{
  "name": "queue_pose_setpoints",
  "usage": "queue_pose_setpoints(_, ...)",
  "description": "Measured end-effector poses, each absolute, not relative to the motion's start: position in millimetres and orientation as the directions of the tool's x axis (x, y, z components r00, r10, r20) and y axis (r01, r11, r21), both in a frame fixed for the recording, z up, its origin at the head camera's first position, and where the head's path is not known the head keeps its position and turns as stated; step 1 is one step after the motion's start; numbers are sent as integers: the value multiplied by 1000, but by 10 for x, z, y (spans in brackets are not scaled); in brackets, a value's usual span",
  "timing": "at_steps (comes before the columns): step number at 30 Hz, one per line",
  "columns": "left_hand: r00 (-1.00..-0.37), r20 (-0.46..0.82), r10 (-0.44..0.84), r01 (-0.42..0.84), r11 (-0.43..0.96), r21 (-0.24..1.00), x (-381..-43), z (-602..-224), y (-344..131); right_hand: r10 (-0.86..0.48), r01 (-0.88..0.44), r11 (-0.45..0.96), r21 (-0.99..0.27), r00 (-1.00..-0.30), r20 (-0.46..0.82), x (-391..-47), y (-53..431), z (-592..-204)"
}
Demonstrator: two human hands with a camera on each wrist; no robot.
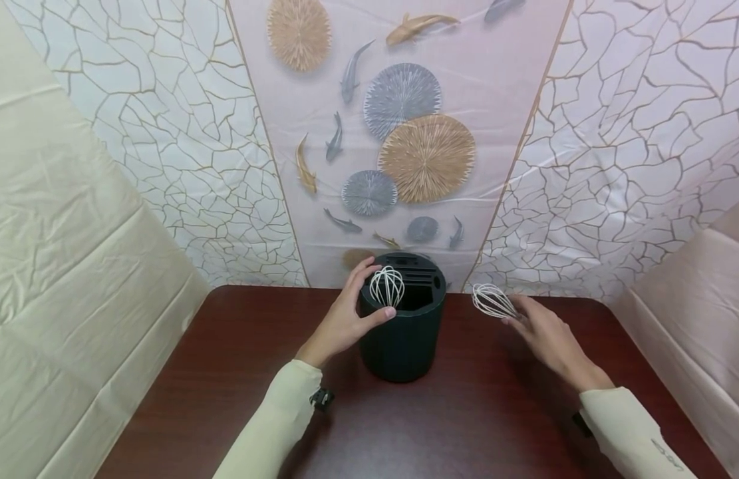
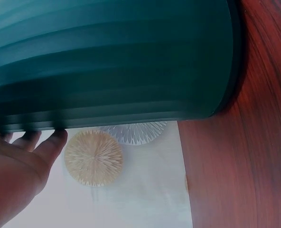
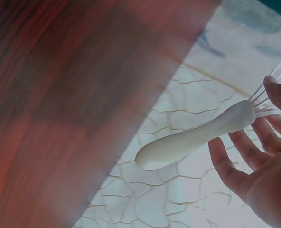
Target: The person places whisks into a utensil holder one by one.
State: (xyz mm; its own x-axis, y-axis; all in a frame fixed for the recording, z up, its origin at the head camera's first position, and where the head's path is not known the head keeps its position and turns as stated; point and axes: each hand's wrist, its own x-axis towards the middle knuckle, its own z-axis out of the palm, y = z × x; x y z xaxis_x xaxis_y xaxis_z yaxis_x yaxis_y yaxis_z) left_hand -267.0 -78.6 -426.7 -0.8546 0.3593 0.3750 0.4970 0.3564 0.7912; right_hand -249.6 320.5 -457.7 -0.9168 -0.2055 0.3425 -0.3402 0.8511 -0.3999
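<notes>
A dark green utensil holder (image 1: 399, 349) stands upright on the table, with a wire whisk (image 1: 387, 287) in the front left of its top and the handle hidden inside. My left hand (image 1: 348, 316) is at the holder's left rim, thumb in front and extended fingers behind, around the whisk's wires. In the left wrist view, those fingertips (image 2: 57, 137) are at the holder's ribbed side. To the right, my right hand (image 1: 551, 339) holds a second whisk (image 1: 491, 301) by the base of its wires. Its pale handle (image 3: 192, 140) points away from the palm in the right wrist view.
The holder's top has a large opening (image 1: 416, 298) and several narrow slots (image 1: 414, 274). Beneath is a dark red-brown wooden table (image 1: 225, 399). A patterned cloth (image 1: 423, 86) hangs behind it, with beige cloth (image 1: 64, 266) at the sides.
</notes>
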Motion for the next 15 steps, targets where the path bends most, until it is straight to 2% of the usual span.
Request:
queue_pose_setpoints(7,-850,384,362,506,354,786,-2673,-4265,-773,-154,-355,824,-441,-890,429,-2289,3041,-4363)
queue_pose_setpoints(15,-851,378,365,502,352,790,-2654,-4248,-782,-171,-486,772,-409,-779,603,-2113,2855,-4158)
